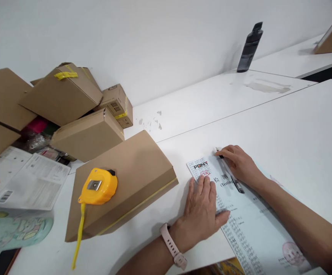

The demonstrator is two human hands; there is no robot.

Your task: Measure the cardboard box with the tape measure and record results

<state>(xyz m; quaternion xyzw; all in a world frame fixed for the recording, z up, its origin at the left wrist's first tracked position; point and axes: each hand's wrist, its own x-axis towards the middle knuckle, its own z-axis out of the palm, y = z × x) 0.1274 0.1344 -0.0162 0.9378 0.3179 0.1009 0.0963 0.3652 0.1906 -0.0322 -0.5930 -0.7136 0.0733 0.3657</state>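
Note:
A printed paper document (249,225) with a "PONY" heading and red stamps lies on the white table. My left hand (202,208), a pink watch band at its wrist, rests flat on the document's left edge with fingers stretched out. Over the top part of the sheet is my right hand (239,164), its fingers curled around a pen (236,183) with a clear barrel and black parts. The pen lies slantwise across the heading, and its middle is partly hidden by the fingers.
Left of the document, a flat cardboard box (137,168) carries a yellow tape measure (99,187) with a yellow strap. Several cardboard boxes (65,91) are piled behind, near white packaging (25,179). A dark bottle (249,47) stands by the wall.

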